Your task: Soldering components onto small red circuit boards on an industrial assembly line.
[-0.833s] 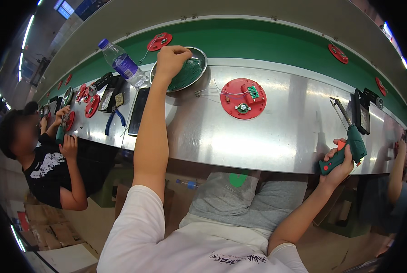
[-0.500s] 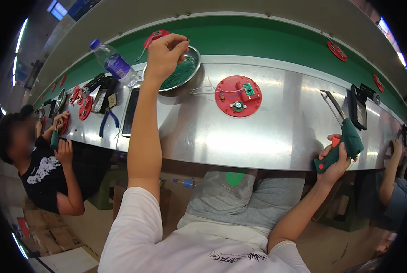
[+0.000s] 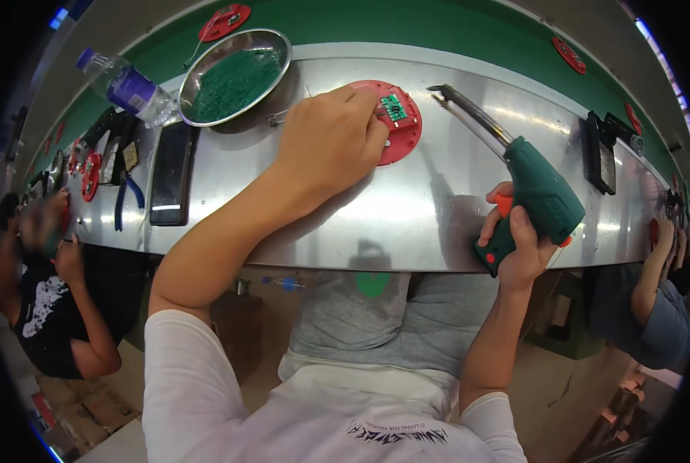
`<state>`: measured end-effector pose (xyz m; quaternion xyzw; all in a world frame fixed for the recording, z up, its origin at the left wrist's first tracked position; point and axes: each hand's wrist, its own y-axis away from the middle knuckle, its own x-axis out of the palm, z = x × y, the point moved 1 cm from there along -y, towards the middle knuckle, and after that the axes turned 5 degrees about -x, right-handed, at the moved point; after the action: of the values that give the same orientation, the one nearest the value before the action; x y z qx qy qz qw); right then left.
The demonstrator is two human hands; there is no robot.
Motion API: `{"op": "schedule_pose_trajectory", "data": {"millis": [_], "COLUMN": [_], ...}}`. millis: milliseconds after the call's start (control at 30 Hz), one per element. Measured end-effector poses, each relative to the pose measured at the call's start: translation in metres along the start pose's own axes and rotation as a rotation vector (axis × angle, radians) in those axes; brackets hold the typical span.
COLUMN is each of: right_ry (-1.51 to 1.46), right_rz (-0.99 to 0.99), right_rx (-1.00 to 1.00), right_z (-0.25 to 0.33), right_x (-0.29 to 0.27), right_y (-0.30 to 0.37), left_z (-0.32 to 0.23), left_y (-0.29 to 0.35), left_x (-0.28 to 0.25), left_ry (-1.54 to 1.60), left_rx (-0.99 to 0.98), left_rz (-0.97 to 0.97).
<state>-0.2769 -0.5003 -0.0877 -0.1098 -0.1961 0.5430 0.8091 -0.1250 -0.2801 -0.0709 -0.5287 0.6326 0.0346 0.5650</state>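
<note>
My left hand (image 3: 331, 139) is over the left part of a round red plastic disc (image 3: 406, 150), its fingers pinched together beside a small green circuit board (image 3: 393, 108). What the fingertips hold is too small to make out. Thin pale wires come out to the left of the hand. A dark green soldering gun (image 3: 549, 189) with an orange-red trigger is gripped in my right hand (image 3: 526, 247) at the table's front edge. Its long metal tip points up and left, to the right of the disc and apart from it.
A metal bowl (image 3: 281, 71) of thin dark green pieces stands behind my left hand, by a water bottle (image 3: 133, 91). A dark phone (image 3: 171, 174) and blue-handled pliers (image 3: 130, 197) lie left. Black trays (image 3: 601, 154) sit right. People work on both sides.
My left hand has come from above the bowl down and right to the disc, its fingers still pinched. The soldering gun has moved left, bringing its tip nearer the disc.
</note>
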Motion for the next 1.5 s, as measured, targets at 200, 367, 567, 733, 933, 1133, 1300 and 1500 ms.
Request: {"op": "schedule_pose_trajectory", "data": {"millis": [200, 367, 567, 733, 933, 1133, 1300, 1500], "right_ry": [0.033, 0.075, 0.116, 0.127, 0.111, 0.028, -0.088, 0.068], "right_rz": [0.151, 0.180, 0.192, 0.200, 0.204, 0.198, 0.069, 0.041], "right_rx": [0.070, 0.083, 0.120, 0.113, 0.142, 0.233, 0.130, 0.095], "right_z": [0.000, 0.002, 0.003, 0.002, 0.002, -0.002, -0.005, -0.008], "right_x": [0.009, 0.010, 0.016, 0.012, 0.013, 0.010, 0.007, 0.008], "right_y": [-0.008, -0.012, -0.016, -0.015, -0.015, -0.018, -0.014, -0.013], "left_z": [0.004, 0.005, 0.007, 0.007, 0.008, 0.009, 0.008, 0.008], "left_y": [0.009, 0.010, 0.010, 0.010, 0.010, 0.011, 0.011, 0.010], "left_x": [0.006, 0.009, 0.011, 0.012, 0.011, 0.009, 0.011, 0.011], "left_ry": [-0.013, -0.056, -0.072, -0.074, -0.072, -0.081, -0.083, -0.067], "left_rx": [0.010, 0.008, 0.035, 0.048, 0.059, 0.060, 0.052, 0.053], "left_rz": [-0.002, 0.001, -0.019, -0.014, -0.015, -0.027, -0.019, -0.016]}}
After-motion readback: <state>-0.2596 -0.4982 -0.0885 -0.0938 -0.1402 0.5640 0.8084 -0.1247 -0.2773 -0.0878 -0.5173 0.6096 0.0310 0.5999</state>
